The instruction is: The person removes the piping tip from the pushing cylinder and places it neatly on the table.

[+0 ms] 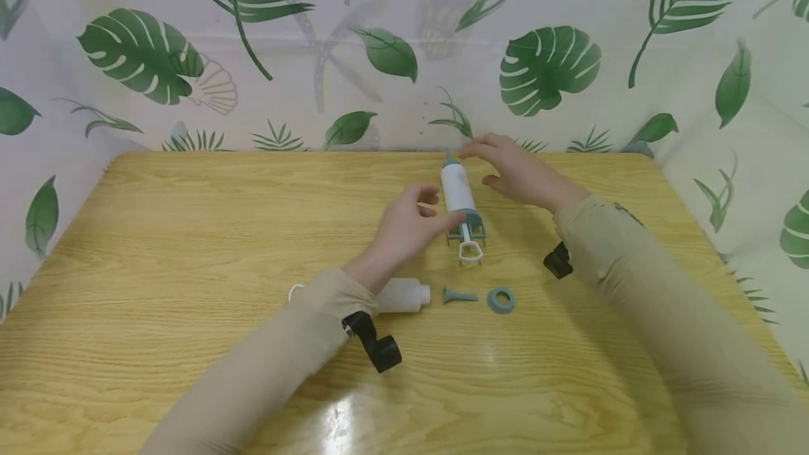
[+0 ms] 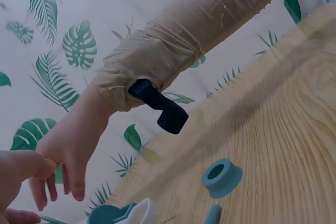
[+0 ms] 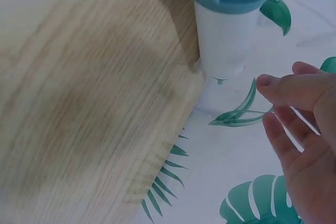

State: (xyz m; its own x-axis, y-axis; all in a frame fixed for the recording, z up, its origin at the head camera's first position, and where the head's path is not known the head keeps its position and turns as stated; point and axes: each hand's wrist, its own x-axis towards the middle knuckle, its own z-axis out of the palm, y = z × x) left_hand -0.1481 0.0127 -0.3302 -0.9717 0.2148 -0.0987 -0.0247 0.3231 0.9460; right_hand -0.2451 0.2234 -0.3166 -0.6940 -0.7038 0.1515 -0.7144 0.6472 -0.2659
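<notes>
A white syringe-like tube (image 1: pixel 458 188) with a teal nozzle, teal collar and white loop handle (image 1: pixel 470 252) lies near the table's back edge. My left hand (image 1: pixel 411 222) is on its left, thumb stretched toward the collar and fingers loosely bent. On the other side, my right hand (image 1: pixel 521 170) reaches over beside the nozzle, fingertips close to it. The right wrist view shows that hand (image 3: pixel 307 116) with relaxed, parted fingers and nothing between them, beside the white barrel (image 3: pixel 223 43).
Partly behind my left sleeve lies a white bottle (image 1: pixel 404 295). Right of it are a small teal nozzle-like piece (image 1: pixel 460 295) and a teal ring (image 1: pixel 491 300). A patterned cloth (image 1: pixel 392 111) rises behind the wooden table (image 1: pixel 208 230).
</notes>
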